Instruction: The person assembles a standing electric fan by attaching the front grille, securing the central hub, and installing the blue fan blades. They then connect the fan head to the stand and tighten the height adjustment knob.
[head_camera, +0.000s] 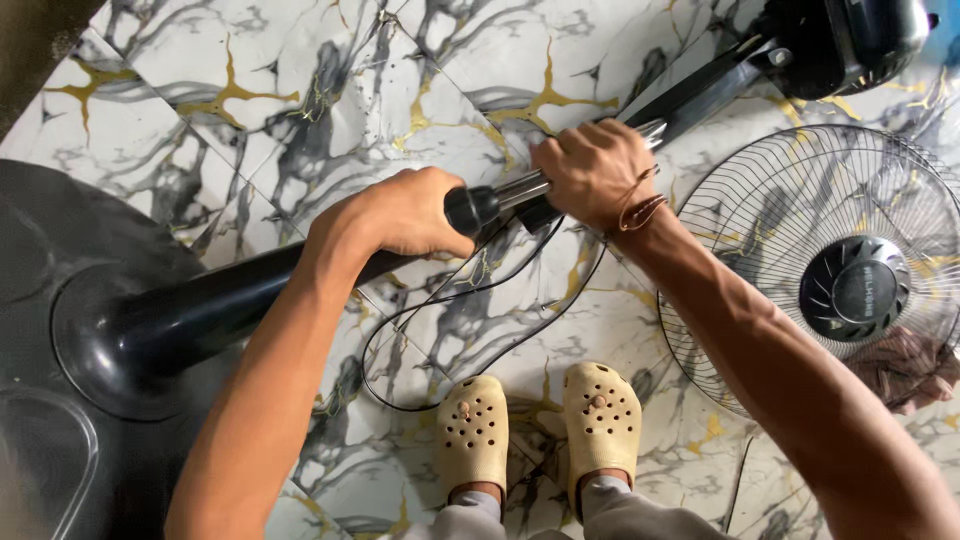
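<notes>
The left forearm and right forearm fill the lower frame, reaching out over two feet in cream clogs (535, 430). The left hand (405, 212) is wrapped shut around the black pole (215, 300) near its upper end, fingers curled under it, just short of the black collar (470, 209). The right hand (592, 170) is closed over the chrome tube (520, 190) that comes out of that collar, knuckles up, a brown cord at the wrist. So the stand lies slantwise between both fists, the hands close together on either side of the collar. The pole widens at lower left into the round black base (45, 230). Beyond the right hand the tube runs to the black motor head (850, 40) at upper right. A thin black cable (440, 330) loops on the floor below the hands. A wire guard (790, 220) lies flat at right. The floor (330, 80) is white marble-look tile, veined grey and gold.
</notes>
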